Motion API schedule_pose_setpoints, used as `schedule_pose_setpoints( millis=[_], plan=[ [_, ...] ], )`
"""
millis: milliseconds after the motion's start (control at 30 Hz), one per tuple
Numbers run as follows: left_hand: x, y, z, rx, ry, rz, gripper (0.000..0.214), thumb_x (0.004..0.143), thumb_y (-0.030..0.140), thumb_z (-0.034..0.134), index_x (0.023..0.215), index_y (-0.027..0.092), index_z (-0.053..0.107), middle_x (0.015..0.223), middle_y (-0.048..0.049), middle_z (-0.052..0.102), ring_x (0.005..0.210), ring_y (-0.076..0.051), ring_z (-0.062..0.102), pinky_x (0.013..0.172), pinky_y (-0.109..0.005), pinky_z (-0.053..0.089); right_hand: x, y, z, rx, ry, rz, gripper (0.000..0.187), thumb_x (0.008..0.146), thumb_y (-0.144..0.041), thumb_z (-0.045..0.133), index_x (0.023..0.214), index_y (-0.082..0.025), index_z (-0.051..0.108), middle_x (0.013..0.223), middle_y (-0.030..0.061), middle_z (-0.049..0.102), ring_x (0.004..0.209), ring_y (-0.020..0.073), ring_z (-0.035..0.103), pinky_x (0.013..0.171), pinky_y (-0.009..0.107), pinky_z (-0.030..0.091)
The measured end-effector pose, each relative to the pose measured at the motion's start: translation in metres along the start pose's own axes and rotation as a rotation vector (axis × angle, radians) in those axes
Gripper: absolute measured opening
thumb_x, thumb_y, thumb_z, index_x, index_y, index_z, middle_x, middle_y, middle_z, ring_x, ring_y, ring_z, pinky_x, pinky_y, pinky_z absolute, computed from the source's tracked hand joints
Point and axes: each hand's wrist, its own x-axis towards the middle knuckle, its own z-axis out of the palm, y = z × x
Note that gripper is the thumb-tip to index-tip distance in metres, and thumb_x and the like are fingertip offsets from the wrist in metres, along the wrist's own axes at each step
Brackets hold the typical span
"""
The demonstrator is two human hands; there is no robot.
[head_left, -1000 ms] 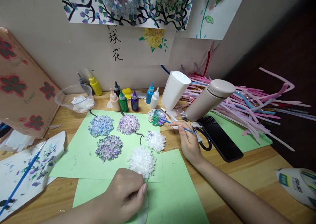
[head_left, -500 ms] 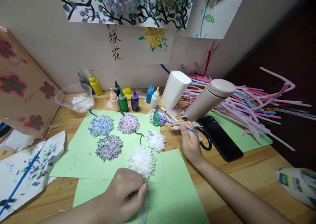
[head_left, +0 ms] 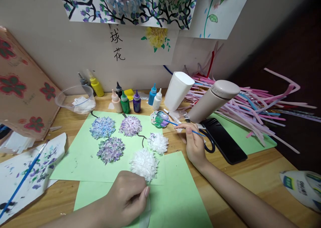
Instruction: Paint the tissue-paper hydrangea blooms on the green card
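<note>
My right hand (head_left: 195, 142) pinches a thin blue paintbrush (head_left: 185, 127). The brush's tip rests on the purple side of a small flower-shaped paint palette (head_left: 159, 119), daubed with green, purple and white. My left hand (head_left: 127, 196) is curled into a fist over the green paper (head_left: 180, 201), with a strip of white tissue (head_left: 146, 216) showing beneath it. Just beyond the fist lies a white tissue-paper flower (head_left: 144, 164), and a smaller white flower (head_left: 157, 143) sits above that. Blue (head_left: 102, 127), pink-purple (head_left: 130, 125) and darker purple (head_left: 110, 150) flowers lie to the left.
Several paint bottles (head_left: 125, 104) line the wall side. A white container (head_left: 178, 90), a tilted flask (head_left: 213, 100), a black phone (head_left: 224, 141) and scissors (head_left: 212, 146) stand or lie right. Pipe cleaners (head_left: 260, 117) spread behind. A paint-spotted sheet (head_left: 27, 184) bears another brush (head_left: 22, 181) at left.
My right hand has shifted slightly right and down with the paintbrush, its tip still at the palette. My left fist has stayed in place.
</note>
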Motion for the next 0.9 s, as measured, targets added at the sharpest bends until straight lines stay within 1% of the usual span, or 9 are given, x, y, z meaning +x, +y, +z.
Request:
schedule_pose_setpoints(
  millis=[100, 167, 233, 333, 400, 467, 567, 767, 900],
  plan=[
    [0.0006, 0.0000, 0.0001, -0.004, 0.010, 0.003, 0.031, 0.082, 0.003, 0.036, 0.067, 0.022, 0.017, 0.055, 0.0052, 0.019, 0.045, -0.011, 0.019, 0.046, -0.026, 0.016, -0.0039, -0.0001, 0.0005, 0.110, 0.061, -0.058, 0.033, 0.096, -0.030, 0.031, 0.087, -0.024, 0.062, 0.087, 0.0044, 0.064, 0.091, 0.0213, 0.056, 0.083, 0.039, 0.042],
    [0.0010, 0.0003, 0.0000, -0.008, 0.015, 0.007, 0.031, 0.082, 0.003, 0.036, 0.067, 0.022, 0.017, 0.055, 0.0052, 0.019, 0.045, -0.011, 0.019, 0.045, -0.027, 0.017, -0.0065, -0.0001, 0.0019, 0.237, 0.073, -0.047, 0.032, 0.095, -0.032, 0.031, 0.083, -0.024, 0.060, 0.083, 0.0049, 0.063, 0.089, 0.0217, 0.058, 0.080, 0.039, 0.044],
    [0.0012, 0.0005, -0.0001, -0.011, 0.016, 0.008, 0.031, 0.082, 0.003, 0.037, 0.067, 0.022, 0.017, 0.055, 0.0053, 0.019, 0.045, -0.011, 0.019, 0.045, -0.027, 0.017, -0.0078, 0.0004, 0.0038, 0.360, 0.076, 0.047, 0.029, 0.094, -0.034, 0.032, 0.081, -0.023, 0.056, 0.081, 0.0048, 0.061, 0.083, 0.0211, 0.060, 0.071, 0.036, 0.046],
    [0.0007, 0.0005, -0.0004, -0.016, 0.014, 0.004, 0.031, 0.081, 0.003, 0.037, 0.066, 0.022, 0.017, 0.055, 0.0055, 0.018, 0.044, -0.011, 0.019, 0.044, -0.027, 0.017, -0.0065, 0.0025, 0.0063, 0.470, 0.065, 0.228, 0.024, 0.094, -0.034, 0.033, 0.080, -0.023, 0.050, 0.080, 0.0035, 0.059, 0.075, 0.0185, 0.061, 0.056, 0.030, 0.044],
    [-0.0001, 0.0002, -0.0005, -0.019, 0.016, 0.006, 0.031, 0.081, 0.003, 0.037, 0.066, 0.022, 0.017, 0.055, 0.0055, 0.019, 0.044, -0.011, 0.019, 0.045, -0.027, 0.017, -0.0047, 0.0043, 0.0069, 0.481, 0.056, 0.281, 0.024, 0.094, -0.034, 0.032, 0.080, -0.023, 0.047, 0.079, 0.0028, 0.057, 0.073, 0.0171, 0.061, 0.052, 0.027, 0.042],
    [-0.0008, -0.0001, -0.0006, -0.023, 0.015, 0.008, 0.031, 0.081, 0.003, 0.037, 0.067, 0.022, 0.017, 0.055, 0.0054, 0.019, 0.045, -0.011, 0.019, 0.045, -0.027, 0.017, -0.0035, 0.0056, 0.0070, 0.458, 0.052, 0.294, 0.024, 0.093, -0.035, 0.032, 0.079, -0.023, 0.046, 0.078, 0.0025, 0.057, 0.072, 0.0165, 0.060, 0.050, 0.026, 0.040],
    [-0.0012, -0.0003, -0.0006, -0.023, 0.008, 0.004, 0.032, 0.081, 0.002, 0.037, 0.068, 0.022, 0.016, 0.056, 0.0054, 0.019, 0.045, -0.011, 0.019, 0.046, -0.027, 0.017, -0.0036, 0.0059, 0.0067, 0.435, 0.043, 0.310, 0.023, 0.092, -0.036, 0.035, 0.078, -0.022, 0.047, 0.077, 0.0025, 0.057, 0.072, 0.0167, 0.059, 0.050, 0.026, 0.039],
    [-0.0004, -0.0005, 0.0003, -0.014, 0.005, 0.010, 0.031, 0.082, 0.002, 0.037, 0.069, 0.022, 0.016, 0.056, 0.0053, 0.018, 0.045, -0.011, 0.020, 0.046, -0.027, 0.016, -0.0043, 0.0031, 0.0074, 0.505, 0.028, 0.380, 0.021, 0.091, -0.035, 0.039, 0.079, -0.022, 0.051, 0.080, 0.0017, 0.058, 0.075, 0.0161, 0.060, 0.060, 0.028, 0.046],
    [-0.0008, -0.0003, 0.0006, -0.017, 0.003, 0.005, 0.031, 0.082, 0.002, 0.037, 0.069, 0.022, 0.016, 0.056, 0.0052, 0.018, 0.045, -0.011, 0.020, 0.046, -0.026, 0.016, -0.0039, 0.0021, 0.0078, 0.508, 0.000, 0.385, 0.021, 0.091, -0.034, 0.039, 0.080, -0.022, 0.052, 0.082, 0.0017, 0.059, 0.074, 0.0153, 0.060, 0.064, 0.028, 0.047]
  ],
)
